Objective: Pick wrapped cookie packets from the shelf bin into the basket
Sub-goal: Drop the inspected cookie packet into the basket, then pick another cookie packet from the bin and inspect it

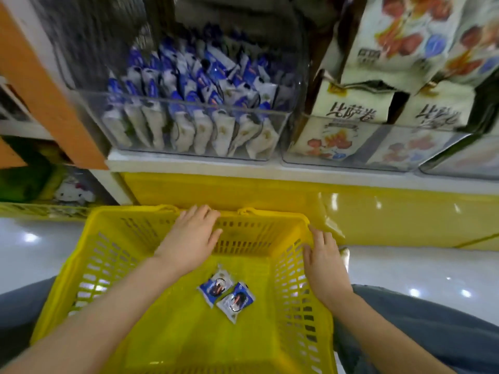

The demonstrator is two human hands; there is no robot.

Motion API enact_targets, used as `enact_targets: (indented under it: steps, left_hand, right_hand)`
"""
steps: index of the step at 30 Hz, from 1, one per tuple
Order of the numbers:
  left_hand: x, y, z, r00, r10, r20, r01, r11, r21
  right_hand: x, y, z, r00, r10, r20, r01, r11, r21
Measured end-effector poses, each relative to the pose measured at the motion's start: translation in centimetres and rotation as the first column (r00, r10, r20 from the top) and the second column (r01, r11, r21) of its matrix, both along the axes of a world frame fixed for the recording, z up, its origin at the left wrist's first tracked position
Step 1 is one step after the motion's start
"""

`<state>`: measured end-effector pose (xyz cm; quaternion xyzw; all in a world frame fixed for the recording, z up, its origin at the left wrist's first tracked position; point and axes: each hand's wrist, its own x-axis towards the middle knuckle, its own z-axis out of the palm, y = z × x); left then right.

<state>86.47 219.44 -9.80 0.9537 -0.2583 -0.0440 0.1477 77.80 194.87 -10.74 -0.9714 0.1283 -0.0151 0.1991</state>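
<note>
A clear plastic shelf bin [283, 122] holds several blue-and-white wrapped cookie packets [189, 103] standing in rows. Below it sits a yellow plastic basket [113, 255] with two cookie packets [216, 287] [237, 300] lying flat on its floor. My left hand [191, 236] hovers over the basket's far rim, fingers straight and empty. My right hand [324, 260] lies over the basket's right rim, fingers extended, holding nothing.
A second clear bin [378, 155] of cream snack bags with red print stands right of the cookie bin. An orange shelf post [40, 85] rises at the left. A yellow base panel [378, 211] runs under the white shelf edge. The floor is glossy white.
</note>
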Motion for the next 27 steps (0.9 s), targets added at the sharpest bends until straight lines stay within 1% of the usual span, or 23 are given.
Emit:
enact_targets:
  steps: [2, 3, 5, 7, 10, 12, 13, 15, 17, 18, 22, 25, 27]
  left_hand:
    - [0.8, 0.7, 4.7, 0.985, -0.021, 0.173, 0.026, 0.999, -0.028]
    - [1.1, 1.1, 6.9, 0.968, -0.022, 0.251, 0.035, 0.998, -0.048]
    - [1.6, 2.2, 11.0, 0.923, -0.011, 0.384, 0.038, 0.997, -0.063]
    - [2.1, 3.4, 14.2, 0.874, 0.0, 0.486, 0.036, 0.997, -0.066]
    - [3.0, 5.5, 17.3, 0.834, 0.072, 0.547, -0.027, 0.995, -0.091]
    - [3.6, 6.7, 18.3, 0.835, 0.128, 0.535, -0.07, 0.989, -0.127]
    - [3.9, 7.0, 18.6, 0.842, 0.148, 0.519, -0.085, 0.986, -0.144]
    - [4.5, 7.4, 18.8, 0.868, 0.17, 0.467, -0.102, 0.981, -0.166]
    - [5.2, 7.7, 18.5, 0.894, 0.16, 0.418, -0.097, 0.981, -0.168]
    - [5.4, 7.9, 18.2, 0.898, 0.139, 0.418, -0.08, 0.984, -0.157]
    - [6.1, 8.5, 17.4, 0.884, 0.072, 0.461, -0.014, 0.992, -0.128]
    - [6.6, 8.8, 17.2, 0.869, 0.05, 0.492, 0.019, 0.991, -0.133]
    - [6.9, 9.0, 17.0, 0.849, 0.038, 0.526, 0.043, 0.989, -0.14]
  right_hand:
    - [1.2, 0.7, 2.5, 0.992, 0.124, 0.025, -0.121, 0.988, -0.096]
    - [1.9, 1.3, 4.1, 0.98, 0.19, 0.057, -0.182, 0.976, -0.119]
    - [3.4, 2.7, 7.9, 0.937, 0.321, 0.142, -0.301, 0.943, -0.146]
    - [4.8, 4.5, 11.9, 0.875, 0.426, 0.229, -0.386, 0.901, -0.198]
    - [7.1, 7.5, 17.0, 0.741, 0.57, 0.355, -0.498, 0.821, -0.279]
    - [9.1, 9.4, 19.3, 0.654, 0.65, 0.388, -0.547, 0.76, -0.351]
    - [10.4, 10.3, 20.2, 0.632, 0.668, 0.394, -0.559, 0.745, -0.365]
    - [13.3, 12.1, 21.5, 0.643, 0.644, 0.415, -0.549, 0.765, -0.336]
    - [16.8, 13.6, 22.3, 0.695, 0.59, 0.411, -0.537, 0.806, -0.251]
    - [18.6, 14.2, 22.5, 0.723, 0.571, 0.39, -0.537, 0.819, -0.205]
    - [25.3, 16.1, 22.2, 0.822, 0.507, 0.261, -0.5, 0.861, -0.097]
    - [28.9, 17.3, 21.4, 0.853, 0.494, 0.166, -0.492, 0.869, -0.056]
    - [30.8, 18.1, 20.8, 0.875, 0.479, 0.069, -0.477, 0.878, -0.048]
